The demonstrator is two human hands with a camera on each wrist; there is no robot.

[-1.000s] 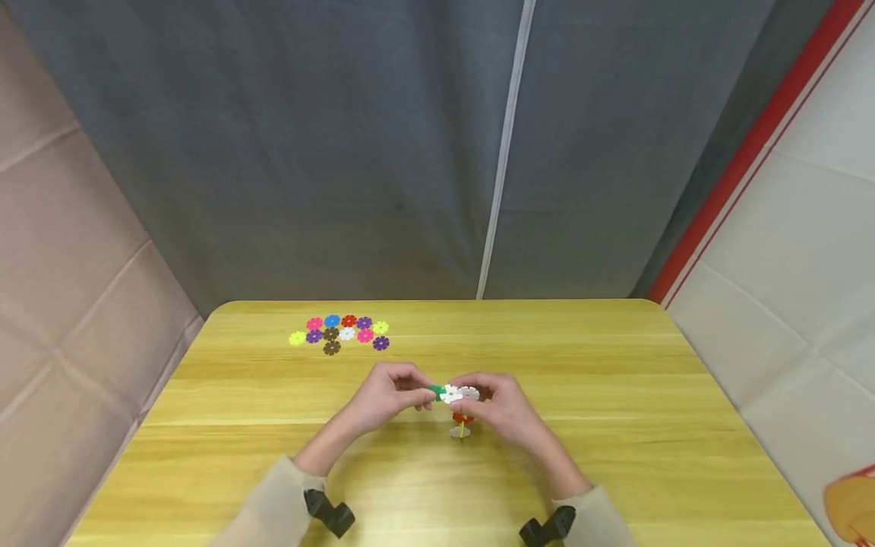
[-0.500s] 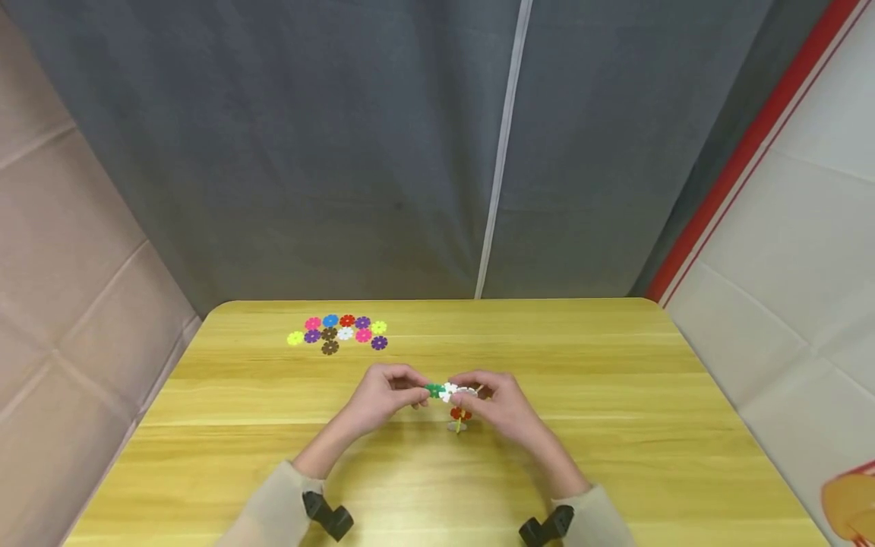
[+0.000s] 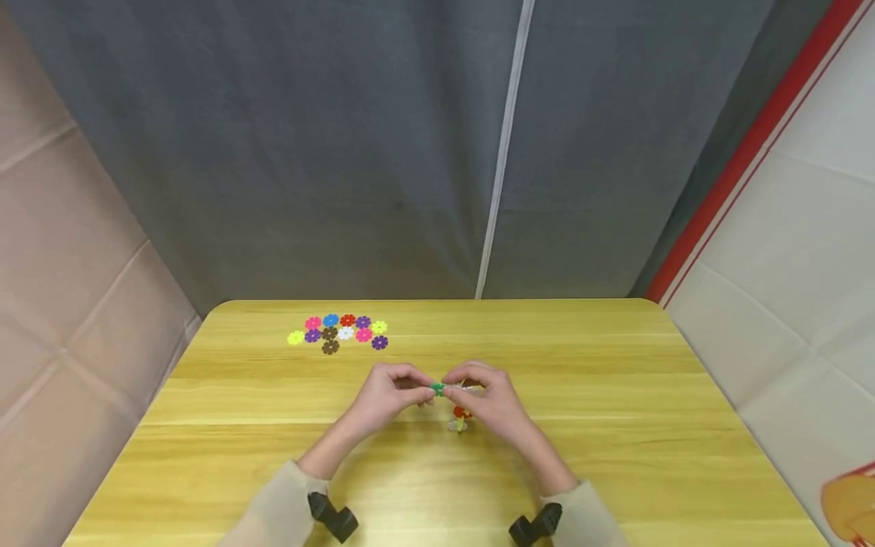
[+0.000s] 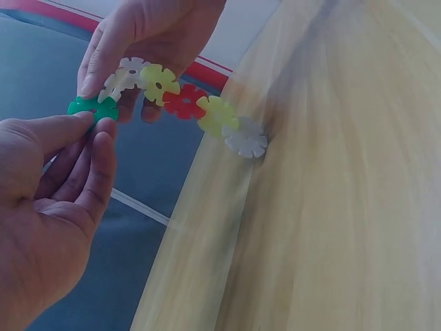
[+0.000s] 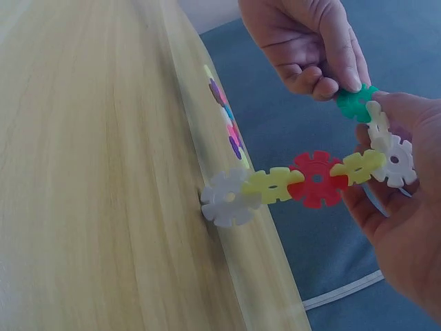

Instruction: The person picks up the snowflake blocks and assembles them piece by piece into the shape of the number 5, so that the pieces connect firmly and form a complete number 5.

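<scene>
Two hands have closed in since a sec ago: right hand (image 3: 488, 399) now covers the white discs that showed in head view, so the green disc (image 3: 437, 390) looks close to seating on the chain (image 5: 313, 181), held just above the worktop (image 3: 615, 395). Left hand (image 3: 390, 395) fingers pinch the green disc; right hand fingers grip the chain's white end. Hidden: the joint itself, behind fingertips. Loose discs (image 3: 339, 333) at far left, too small for slot detail.
</scene>
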